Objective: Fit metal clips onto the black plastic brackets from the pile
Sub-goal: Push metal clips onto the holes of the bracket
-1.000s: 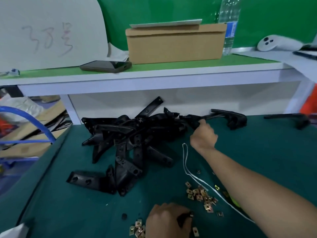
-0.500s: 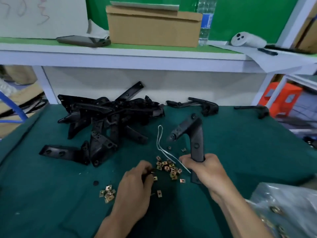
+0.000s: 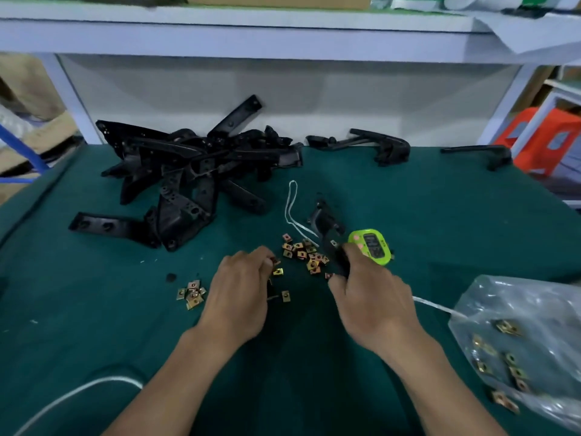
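Observation:
A pile of black plastic brackets [image 3: 195, 165] lies at the back left of the green table [image 3: 94, 309]. My right hand [image 3: 371, 297] grips one black bracket [image 3: 325, 225] by its lower end; its upper end points away from me. Loose brass-coloured metal clips [image 3: 301, 250] are scattered just left of that bracket. My left hand [image 3: 242, 294] has its fingers curled and pinches a clip [image 3: 276, 262] at the fingertips, beside the scatter. A small black part lies under that hand, mostly hidden. A second small heap of clips [image 3: 191, 294] sits left of my left hand.
A green timer [image 3: 371, 246] lies just past my right hand. A clear plastic bag [image 3: 518, 341] with more clips sits at the right. A white cord [image 3: 290, 209] loops mid-table. Single brackets [image 3: 386, 146] [image 3: 484, 152] lie at the back right, under a white shelf [image 3: 251, 29].
My right hand took a bracket from the pile, brought it near and lowered it toward the clips. My left hand stayed at the clips. The view tilted down.

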### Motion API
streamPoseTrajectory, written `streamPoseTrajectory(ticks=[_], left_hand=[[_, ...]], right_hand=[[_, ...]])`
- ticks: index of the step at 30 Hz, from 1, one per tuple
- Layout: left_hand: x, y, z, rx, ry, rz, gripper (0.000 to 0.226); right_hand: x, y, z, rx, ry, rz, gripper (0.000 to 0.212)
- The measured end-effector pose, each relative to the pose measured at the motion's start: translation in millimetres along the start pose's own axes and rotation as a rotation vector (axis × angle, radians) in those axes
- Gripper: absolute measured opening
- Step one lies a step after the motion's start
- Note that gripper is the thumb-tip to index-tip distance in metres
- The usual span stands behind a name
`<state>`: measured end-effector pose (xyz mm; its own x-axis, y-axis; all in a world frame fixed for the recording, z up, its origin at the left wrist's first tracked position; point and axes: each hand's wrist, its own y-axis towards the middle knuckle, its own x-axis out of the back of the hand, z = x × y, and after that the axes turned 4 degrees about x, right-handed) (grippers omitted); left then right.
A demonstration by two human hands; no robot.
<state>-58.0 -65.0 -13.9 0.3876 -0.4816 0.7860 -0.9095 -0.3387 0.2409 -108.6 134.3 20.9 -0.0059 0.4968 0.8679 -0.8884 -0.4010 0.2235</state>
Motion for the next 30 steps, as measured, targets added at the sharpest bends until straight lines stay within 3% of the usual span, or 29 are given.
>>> streamPoseTrajectory(ticks=[3, 6, 10, 13, 15, 18, 21, 23, 27, 30], left_hand=[[1.8, -0.2, -2.2, 0.002, 0.072, -0.043, 0.023], [7.6, -0.2, -5.7, 0.030, 0.127, -0.128, 0.011], [12.4, 0.9, -5.1, 0.070, 0.082, -0.156, 0.029], [15.4, -2.8, -11.3, -0.067, 0.099, -0.050, 0.014], [14.6, -6.7, -15.9, -0.116, 0.156, 0.076, 0.022], [12.5, -7.3, -17.2, -0.017, 0.057, 0.197, 0.015], [10.2, -10.1, -17.4, 0.021, -0.064, 0.204, 0.010], [7.8, -14.2, -18.5, -0.022, -0.065, 0.148, 0.017], [5.6, -16.5, -17.8, -0.072, -0.088, 0.048, 0.019], [12.5, -14.5, -17.2, 0.030, -0.106, 0.054, 0.021]], right_hand=[[-5.8, 1.7, 0.1, 0.026, -0.078, -0.055, 0.017], [-9.0, 3.1, -3.7, -0.022, -0.075, -0.036, 0.025], [-10.9, 4.7, -6.6, -0.074, 0.014, -0.028, 0.015], [-7.8, 5.6, -4.8, -0.090, 0.063, -0.116, 0.032], [-3.4, 4.9, -4.9, -0.090, 0.140, -0.187, 0.040], [-1.0, 3.5, -7.4, -0.025, 0.164, -0.147, 0.017], [-3.6, 0.9, -3.8, -0.008, 0.195, -0.110, 0.022], [-4.6, 0.6, -2.0, -0.002, 0.133, -0.122, 0.016], [-1.4, 4.4, -8.4, -0.053, -0.098, -0.068, 0.023], [1.4, 5.6, -9.6, -0.120, -0.159, 0.022, 0.018]])
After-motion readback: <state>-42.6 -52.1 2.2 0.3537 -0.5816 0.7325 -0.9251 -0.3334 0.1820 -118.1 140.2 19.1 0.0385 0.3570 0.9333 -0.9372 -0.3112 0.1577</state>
